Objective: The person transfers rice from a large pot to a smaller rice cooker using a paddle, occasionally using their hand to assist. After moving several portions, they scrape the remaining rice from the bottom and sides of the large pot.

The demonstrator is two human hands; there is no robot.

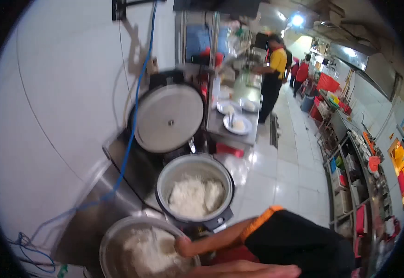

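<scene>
My right hand point(186, 246) reaches from a black sleeve with orange trim over the near rim of a metal pot point(105, 248). Its fingers look closed, on something I cannot make out, beside a greyish patch in the white rice point(148, 252). At the bottom edge, my left hand point(253, 269) shows in part, fingers stretched out to the right and nothing visible in it. Just beyond the pot stands an open cooker point(162, 178) with white rice point(190, 197) inside. Its round lid point(169, 118) is raised behind it.
Plates of rice point(237, 125) stand on a metal counter point(218, 127) ahead. A person in a yellow shirt point(277, 60) is at that counter, with people in red farther back. A blue cable point(134, 120) hangs at the left. Loaded shelves point(350, 185) line the right.
</scene>
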